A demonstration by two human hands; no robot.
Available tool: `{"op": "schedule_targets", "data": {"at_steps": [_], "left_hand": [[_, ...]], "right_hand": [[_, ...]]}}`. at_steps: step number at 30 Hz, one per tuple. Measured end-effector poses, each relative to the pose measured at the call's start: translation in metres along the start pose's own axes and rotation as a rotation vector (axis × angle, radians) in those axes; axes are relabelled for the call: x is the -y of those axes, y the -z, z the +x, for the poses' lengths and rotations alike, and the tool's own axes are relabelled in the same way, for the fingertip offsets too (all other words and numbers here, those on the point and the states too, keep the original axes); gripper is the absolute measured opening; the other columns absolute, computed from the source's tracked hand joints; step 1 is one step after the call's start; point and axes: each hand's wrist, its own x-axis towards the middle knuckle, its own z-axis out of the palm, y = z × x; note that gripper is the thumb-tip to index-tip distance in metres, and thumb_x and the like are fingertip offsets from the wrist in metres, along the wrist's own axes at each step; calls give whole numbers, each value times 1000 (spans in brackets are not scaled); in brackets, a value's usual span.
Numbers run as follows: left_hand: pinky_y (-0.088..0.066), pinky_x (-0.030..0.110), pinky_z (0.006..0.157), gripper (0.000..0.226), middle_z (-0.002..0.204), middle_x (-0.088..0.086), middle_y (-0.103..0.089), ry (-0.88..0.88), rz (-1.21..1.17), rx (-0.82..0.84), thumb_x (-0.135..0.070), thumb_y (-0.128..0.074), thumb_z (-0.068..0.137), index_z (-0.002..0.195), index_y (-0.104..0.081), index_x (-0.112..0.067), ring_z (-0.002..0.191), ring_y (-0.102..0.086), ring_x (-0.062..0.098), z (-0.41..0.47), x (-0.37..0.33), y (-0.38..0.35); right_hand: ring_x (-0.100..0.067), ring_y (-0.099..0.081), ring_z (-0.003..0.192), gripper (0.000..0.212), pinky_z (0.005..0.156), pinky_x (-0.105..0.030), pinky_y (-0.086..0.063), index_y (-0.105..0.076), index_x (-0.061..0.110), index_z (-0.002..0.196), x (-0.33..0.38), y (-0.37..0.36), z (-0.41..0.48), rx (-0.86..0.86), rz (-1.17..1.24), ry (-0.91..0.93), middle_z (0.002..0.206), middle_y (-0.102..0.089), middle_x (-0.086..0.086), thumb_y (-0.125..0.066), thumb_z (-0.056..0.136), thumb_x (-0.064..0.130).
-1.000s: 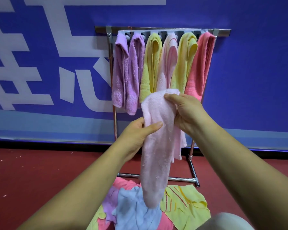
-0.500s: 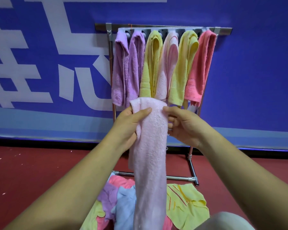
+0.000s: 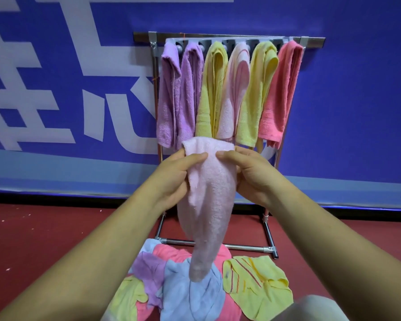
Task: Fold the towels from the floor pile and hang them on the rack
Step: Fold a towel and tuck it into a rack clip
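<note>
Towel (image 3: pixel 208 191) is hanging lengthwise below my left hand (image 3: pixel 171 179) and right hand (image 3: pixel 252 174), both pinching its top; rack (image 3: pixel 229 39) is waiting above.

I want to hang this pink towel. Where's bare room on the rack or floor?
The rack is crowded: six hung towels fill it post to post, leaving the pink towel no clear gap. Bare floor lies left of the floor pile and right of the rack's foot bar.

The rack (image 3: pixel 311 42) stands against the wall (image 3: pixel 361 117), hung towels (image 3: pixel 214 89) side by side on it, the pile (image 3: pixel 190 297) on the floor (image 3: pixel 44 239) before it, under the held towel (image 3: pixel 208 205).
</note>
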Motion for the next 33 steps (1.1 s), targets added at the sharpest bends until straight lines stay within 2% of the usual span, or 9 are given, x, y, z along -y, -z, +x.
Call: {"op": "schedule_targets", "data": {"at_steps": [6, 9, 16, 19, 21, 24, 28, 31, 33], "left_hand": [[-48, 44, 106, 37, 110, 20, -73, 40, 43, -111, -22, -71, 89, 113, -68, 5, 107, -70, 28, 2, 24, 2], [-50, 47, 103, 36, 112, 19, -72, -2, 94, -125, -20, -73, 87, 117, -69, 0, 110, -68, 33, 2, 27, 4], [-57, 36, 93, 30, 114, 24, -70, 64, 81, -59, 2, -61, 90, 119, -65, 6, 106, -69, 31, 17, -9, -2], [-56, 33, 93, 28, 109, 20, -71, 124, 71, 29, 3, -60, 89, 115, -67, 6, 99, -69, 26, 26, -38, 2], [-56, 30, 87, 21, 96, 13, -72, 171, 111, 84, 2, -59, 86, 101, -73, -2, 87, -69, 20, 30, -58, 4], [-54, 28, 75, 20, 84, 7, -70, 212, 189, 169, -5, -62, 75, 80, -80, -12, 74, -66, 16, 36, -87, 2], [-50, 31, 81, 36, 96, 11, -66, 241, 211, 223, -7, -62, 76, 109, -76, -7, 84, -61, 20, 51, -122, 7], [-50, 29, 77, 18, 83, 9, -66, 224, 255, 201, -9, -63, 73, 86, -76, -8, 76, -59, 20, 63, -147, 17], [-48, 34, 85, 33, 94, 16, -63, 228, 296, 172, -11, -67, 66, 98, -71, -2, 86, -57, 26, 71, -160, 26]], "right_hand": [[-35, -64, 99, 34, 96, -48, -54, -57, 2, 125, -3, -9, 10, -130, 166, 52, 114, -63, -31, -68, 93, 7], [-34, -64, 93, 29, 90, -47, -55, -56, 9, 115, -7, -10, 10, -98, 140, 54, 106, -61, -26, -70, 91, 8], [-27, -43, 79, 28, 70, -38, -39, -60, 10, 93, 12, -5, 1, -187, -212, 76, 86, -49, -13, -75, 81, 29], [-15, -53, 52, 30, 54, -22, -41, -65, 7, 73, 38, 1, 2, -331, -538, 145, 64, -61, -9, -60, 94, 28], [-8, -55, 53, 34, 53, -21, -43, -70, 5, 76, 53, 1, 14, -369, -676, 269, 69, -68, -4, -56, 97, 27], [-14, -63, 79, 29, 70, -23, -48, -72, 4, 100, 73, -13, 35, -137, -511, 213, 91, -72, -4, -55, 101, 28], [-30, -58, 101, 39, 103, -45, -38, -72, 2, 110, 86, -27, 62, 226, -212, -21, 106, -66, -16, -59, 93, 35], [-33, -43, 112, 77, 101, -45, -32, -50, -8, 138, 92, -32, 83, 310, -241, -54, 122, -49, -20, -72, 83, 41], [-29, -48, 99, 64, 90, -38, -39, -56, 0, 130, 100, -39, 92, 356, -289, -84, 108, -53, -16, -68, 87, 45]]}}
